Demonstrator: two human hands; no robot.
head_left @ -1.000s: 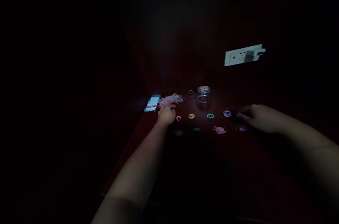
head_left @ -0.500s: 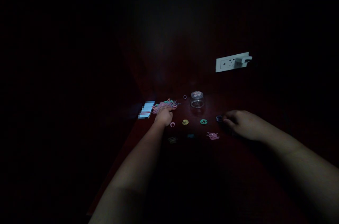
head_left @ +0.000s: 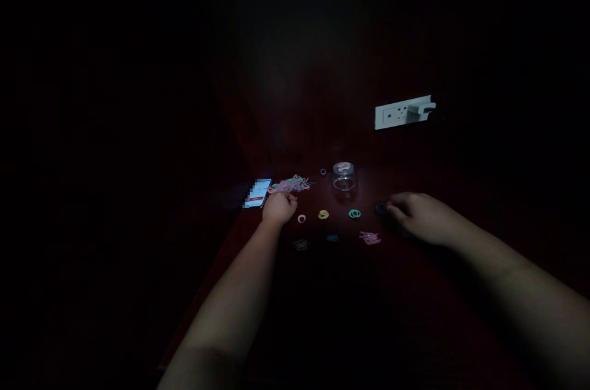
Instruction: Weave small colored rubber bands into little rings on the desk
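My left hand [head_left: 279, 208] is curled closed at the near edge of a mixed pile of small hair ties and clips [head_left: 292, 183]; whatever its fingers hold is hidden. On the right, my right hand [head_left: 415, 217] has thumb and fingers pinched together beside dark hair ties [head_left: 380, 209], and I cannot make out what is between them. Between the hands lie a pink hair tie [head_left: 301, 218], yellow hair ties [head_left: 323, 214] and green hair ties [head_left: 354, 214]. Nearer me are pink hair clips [head_left: 370, 237], blue clips [head_left: 332, 237] and dim, pale clips [head_left: 301, 245].
A clear lidded jar [head_left: 343, 178] stands behind the rows, with a single purplish hair tie [head_left: 323, 172] left of it. A lit phone [head_left: 258, 193] lies at the table's left edge. A wall socket [head_left: 402, 112] holds a plug. The surroundings are very dark.
My left hand has drawn back slightly from the pile towards me, and its outstretched fingers have curled in. My right hand stays almost in place by the dark hair ties.
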